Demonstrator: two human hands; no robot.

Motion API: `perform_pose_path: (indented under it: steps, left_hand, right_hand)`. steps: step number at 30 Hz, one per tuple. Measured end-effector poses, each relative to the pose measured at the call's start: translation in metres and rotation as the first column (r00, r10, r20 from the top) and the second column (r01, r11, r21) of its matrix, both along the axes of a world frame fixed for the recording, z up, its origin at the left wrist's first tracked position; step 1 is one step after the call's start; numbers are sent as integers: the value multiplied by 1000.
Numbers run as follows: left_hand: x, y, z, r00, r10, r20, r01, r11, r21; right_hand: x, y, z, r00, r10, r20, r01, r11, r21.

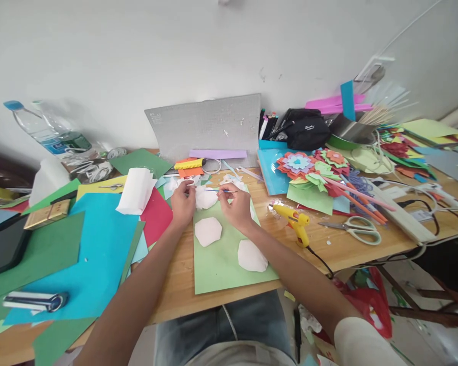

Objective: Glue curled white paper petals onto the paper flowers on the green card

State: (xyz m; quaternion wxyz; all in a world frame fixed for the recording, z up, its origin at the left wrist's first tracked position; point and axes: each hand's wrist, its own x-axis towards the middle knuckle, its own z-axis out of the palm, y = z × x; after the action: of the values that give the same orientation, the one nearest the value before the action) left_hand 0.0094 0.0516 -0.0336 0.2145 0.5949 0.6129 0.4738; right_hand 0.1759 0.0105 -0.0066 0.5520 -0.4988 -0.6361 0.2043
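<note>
Sheet, light green, flat on wooden table, reaching near edge. On it, white cutout toward right; second cutout farther back, toward left. Scissors and yellow glue gun right of sheet. Beyond, right hand pinching thin stick; left hand with fingers drawn together, cannot tell around what. White paper between hands. Behind, lilac strip, then grey board leaning against wall.

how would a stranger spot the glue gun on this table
Mid-view on the wooden table lies a light green sheet. Just right of it is the glue gun: yellow, pistol-shaped, with a black cord, unlike the pale-handled scissors beside it.
</note>
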Motion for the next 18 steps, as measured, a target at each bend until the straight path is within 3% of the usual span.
perform_pose_path:
  steps: [18]
  left_hand:
    - [4,-4,7,1000,-23,-20,22,999,-43]
  right_hand:
    - [0,-4,1,1000,0,-6,0,999,49]
